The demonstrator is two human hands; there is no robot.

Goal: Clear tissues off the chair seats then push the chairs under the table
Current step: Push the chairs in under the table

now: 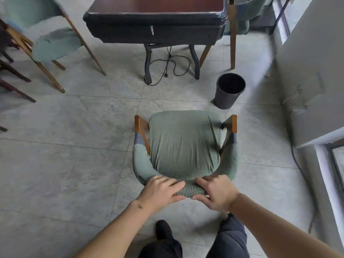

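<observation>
Soft, even daylight fills the room, brightest along the window [335, 183] at the right. Shadows on the floor [74, 146] are faint and diffuse. The glossy counter [158, 8] top carries a pale sheen. Wide-angle distortion bends lines near the frame edges. The chair at the upper left [54, 45] is smeared with blur; the centre is sharper.

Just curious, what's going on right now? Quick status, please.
Left hand and right hand grip the green chair backrest. Seat tissue-free. Black bin stands near the path to the table.
</observation>
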